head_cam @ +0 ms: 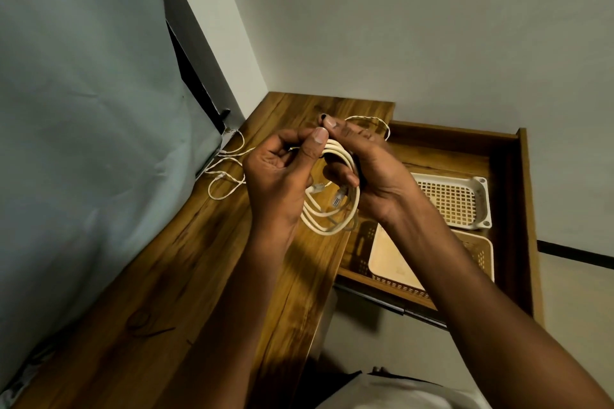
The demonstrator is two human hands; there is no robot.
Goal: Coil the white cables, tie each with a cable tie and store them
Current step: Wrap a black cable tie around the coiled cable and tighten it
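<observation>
Left hand (pixel 277 176) and right hand (pixel 372 169) curled, gripping coiled white cable (pixel 335 196)

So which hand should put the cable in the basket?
Probably the right hand: it grips the coiled white cable and sits nearer the open drawer with the baskets. The left hand is over the wooden tabletop.

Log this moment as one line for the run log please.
step: tying coil | left hand: pinches tie end | right hand: grips coiled white cable | thin loose white cable: on wooden tabletop
</observation>
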